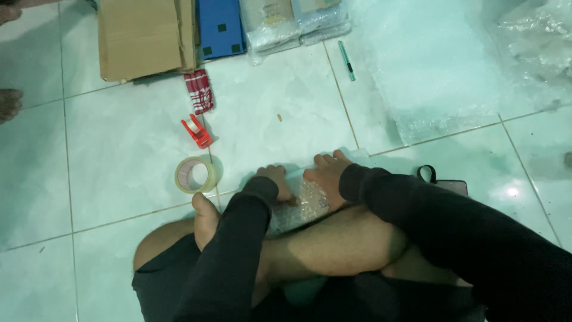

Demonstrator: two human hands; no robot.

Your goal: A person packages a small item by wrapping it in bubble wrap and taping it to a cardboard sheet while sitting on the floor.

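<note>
I sit cross-legged on a tiled floor. Both hands press down on a small parcel wrapped in bubble wrap (304, 206) that lies just in front of my shin. My left hand (276, 179) rests on its left end with the fingers curled over it. On its right end lies my right hand (326, 173), fingers spread flat across the wrap. Black sleeves cover both arms. Most of the parcel is hidden under my hands and leg.
A roll of clear tape (192, 175) and a red tape dispenser (197, 132) lie to the left. Farther off are flat cardboard (143, 36), a blue box (219, 27), a green pen (347, 59), a bubble-wrap sheet (429, 71) and a dark phone (450, 186). Another person's feet (9, 104) show at far left.
</note>
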